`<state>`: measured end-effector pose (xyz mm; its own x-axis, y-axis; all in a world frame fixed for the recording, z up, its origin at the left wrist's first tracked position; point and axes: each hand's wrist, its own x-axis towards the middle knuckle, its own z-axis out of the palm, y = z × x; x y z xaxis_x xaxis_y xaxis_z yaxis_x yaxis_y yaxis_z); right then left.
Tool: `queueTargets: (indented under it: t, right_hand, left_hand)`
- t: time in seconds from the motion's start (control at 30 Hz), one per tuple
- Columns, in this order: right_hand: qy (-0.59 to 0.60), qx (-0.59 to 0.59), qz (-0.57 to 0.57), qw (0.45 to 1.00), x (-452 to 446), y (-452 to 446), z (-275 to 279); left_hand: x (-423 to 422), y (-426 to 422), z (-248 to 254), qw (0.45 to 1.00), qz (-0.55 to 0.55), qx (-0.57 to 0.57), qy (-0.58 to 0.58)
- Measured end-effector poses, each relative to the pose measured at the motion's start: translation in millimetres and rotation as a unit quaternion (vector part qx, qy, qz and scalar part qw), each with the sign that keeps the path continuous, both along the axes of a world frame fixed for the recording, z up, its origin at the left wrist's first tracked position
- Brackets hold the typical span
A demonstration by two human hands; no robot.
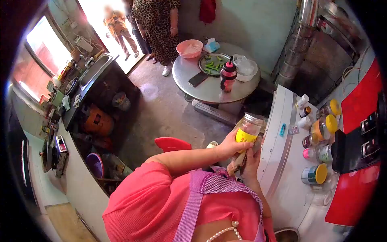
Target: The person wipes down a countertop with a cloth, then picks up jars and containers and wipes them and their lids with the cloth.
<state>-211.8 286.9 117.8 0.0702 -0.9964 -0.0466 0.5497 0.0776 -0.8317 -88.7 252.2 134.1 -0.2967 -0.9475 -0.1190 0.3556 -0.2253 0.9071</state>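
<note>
My left hand [233,146] is wrapped round a clear jar [250,126] with a silver lid and a yellow label. The jar is tilted, its lid pointing away from me. Just below it, my right hand [251,163] is closed on a brownish cloth [240,161], which lies close against the jar's lower end. Some of the right fingers are hidden by the cloth and jar. Beside both hands runs a white counter [271,155] where several jars stand, among them one with a yellow lid [321,173].
A round metal table [189,90] holds a pink basket [190,48], a tray of green peppers [213,63], a phone [198,79] and a pink bottle [228,76]. A red stool [172,143] stands nearby. People [155,28] stand by the doorway. A sink counter [96,70] is at left.
</note>
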Motion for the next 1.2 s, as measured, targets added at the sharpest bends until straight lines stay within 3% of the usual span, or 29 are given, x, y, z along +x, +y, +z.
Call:
queueTargets:
  t: [0.07, 0.17, 0.27, 0.3, 0.37, 0.4, 0.5, 0.57, 0.6, 0.7, 0.73, 0.77, 0.97, 1.0, 1.1, 1.17, 1.2]
  right_hand:
    - [-0.006, 0.024, -0.019, 0.999, 6, 3, -3]
    - [-0.051, 0.04, -0.011, 0.998, 11, 3, -10]
    - [-0.179, 0.129, 0.136, 0.966, -5, 2, -39]
    - [-0.253, 0.166, 0.16, 0.94, -2, 7, -25]
    - [-0.199, 0.15, 0.126, 0.96, 0, 10, -19]
    - [-0.187, 0.145, 0.132, 0.962, -4, 9, -25]
    - [-0.144, 0.142, 0.133, 0.97, -10, 11, -24]
    - [-0.105, 0.148, 0.115, 0.977, -12, 18, 2]
    - [-0.124, 0.126, 0.144, 0.974, -22, 19, -16]
    - [-0.014, 0.093, 0.089, 0.992, -31, 19, -42]
    - [-0.095, 0.136, 0.103, 0.981, -33, 14, -48]
    - [-0.102, 0.136, 0.082, 0.982, -35, 12, -52]
    - [-0.101, 0.064, -0.003, 0.993, -13, -4, -50]
    - [-0.143, 0.065, 0.019, 0.987, -4, 2, -21]
    - [-0.122, 0.027, 0.028, 0.992, 7, 7, -34]
    - [0.122, -0.058, 0.053, 0.989, 6, 10, -29]
    - [-0.028, 0.02, 0.079, 0.996, 10, 10, -25]
  left_hand:
    - [0, 3, 3, 0.996, 0.042, -0.039, -0.074]
    - [-4, 10, 9, 0.987, 0.099, -0.107, -0.067]
    - [-5, 15, 16, 0.966, 0.128, -0.196, -0.114]
    - [-4, 13, 12, 0.945, 0.126, -0.258, -0.156]
    - [0, 9, 0, 0.886, 0.125, -0.378, -0.238]
    - [2, 13, 17, 0.847, 0.123, -0.447, -0.26]
    - [7, 4, -4, 0.788, 0.06, -0.519, -0.324]
    - [6, 5, -12, 0.786, 0.05, -0.529, -0.316]
    - [6, 5, -15, 0.784, 0.04, -0.537, -0.309]
    - [3, 6, -19, 0.78, 0.021, -0.555, -0.289]
    - [2, 5, -21, 0.782, 0.022, -0.555, -0.284]
    - [4, 4, -21, 0.782, 0.026, -0.554, -0.284]
    - [1, 18, -15, 0.861, 0.078, -0.423, -0.273]
    - [0, 14, -21, 0.864, 0.085, -0.416, -0.27]
    - [3, 14, 0, 0.91, 0.128, -0.332, -0.215]
    - [7, 9, 2, 0.92, 0.151, -0.312, -0.185]
    - [9, 10, 1, 0.923, 0.154, -0.308, -0.171]
